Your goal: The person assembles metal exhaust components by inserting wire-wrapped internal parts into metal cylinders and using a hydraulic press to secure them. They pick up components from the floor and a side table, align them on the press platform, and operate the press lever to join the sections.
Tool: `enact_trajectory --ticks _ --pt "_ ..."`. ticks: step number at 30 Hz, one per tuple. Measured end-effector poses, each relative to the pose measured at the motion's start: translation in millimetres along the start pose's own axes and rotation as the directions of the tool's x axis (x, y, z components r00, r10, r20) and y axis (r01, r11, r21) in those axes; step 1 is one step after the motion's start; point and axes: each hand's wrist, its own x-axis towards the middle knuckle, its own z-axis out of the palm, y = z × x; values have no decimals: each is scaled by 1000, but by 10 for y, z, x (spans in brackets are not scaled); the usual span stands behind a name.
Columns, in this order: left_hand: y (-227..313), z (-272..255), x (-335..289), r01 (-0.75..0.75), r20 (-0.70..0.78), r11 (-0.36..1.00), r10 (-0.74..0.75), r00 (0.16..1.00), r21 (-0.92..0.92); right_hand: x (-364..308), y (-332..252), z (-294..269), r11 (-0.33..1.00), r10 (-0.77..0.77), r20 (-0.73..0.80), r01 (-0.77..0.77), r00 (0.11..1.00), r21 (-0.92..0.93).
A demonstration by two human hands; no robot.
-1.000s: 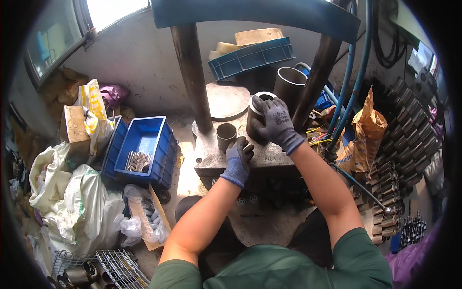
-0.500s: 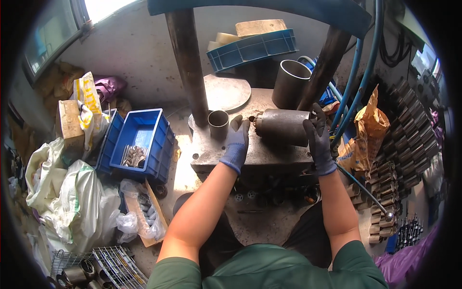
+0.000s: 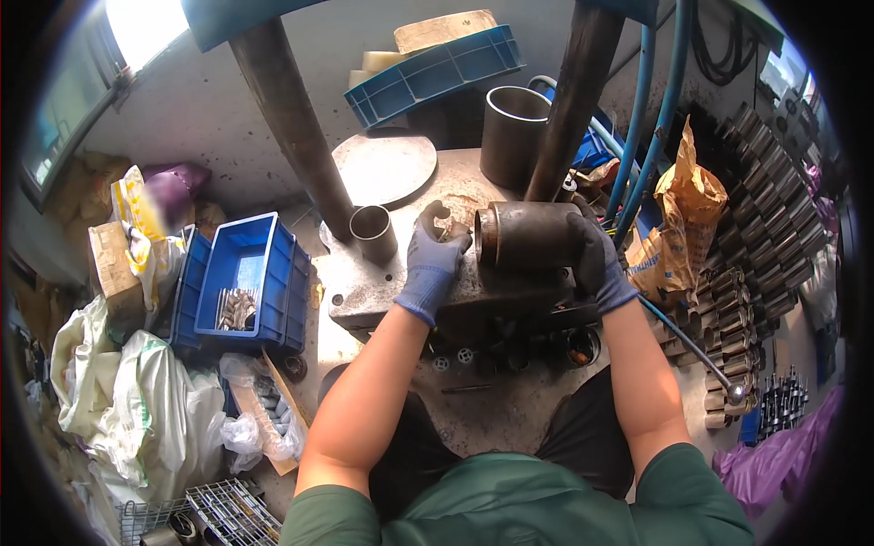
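A dark metal cylinder [image 3: 533,235] with a stepped rim at its left end lies on its side over the front of a steel press table [image 3: 364,296]. My right hand [image 3: 598,259], in a grey-blue glove with dark fingers, is closed round the cylinder's right end. Just left of the cylinder, my left hand [image 3: 434,262], gloved alike, has its fingers curled together; what sits between them is too small to make out. A short open metal tube [image 3: 374,235] stands upright to the left of that hand. Behind the cylinder stands a wider upright tube [image 3: 514,141].
Two thick posts [image 3: 289,114] of the press rise from the table. A round plate [image 3: 384,168] lies at the back. Blue bins [image 3: 289,282] and white sacks [image 3: 150,409] stand left. Right are blue hoses [image 3: 657,136], a ball-ended lever [image 3: 736,393] and stacked metal tubes [image 3: 765,218].
The view has shifted, so the scene sits further left. My left hand's fingers have curled in beside the cylinder's left end, where a knobbly part showed before. My right hand now wraps the right end more closely.
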Motion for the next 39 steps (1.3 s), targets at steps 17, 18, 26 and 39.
enact_trajectory --ticks 17,18,26,39 --pt "417 -749 -826 -346 198 235 486 851 908 22 459 494 982 -133 -155 151 979 117" --pt "456 -658 -825 -387 179 282 555 812 878 16 491 564 982 -127 -147 145 981 123" --pt "539 392 -765 -706 292 448 688 664 550 -134 611 416 968 -157 28 148 987 201" --pt "518 822 -927 -645 316 279 693 648 711 -301 573 -1068 991 -112 -418 130 902 16"
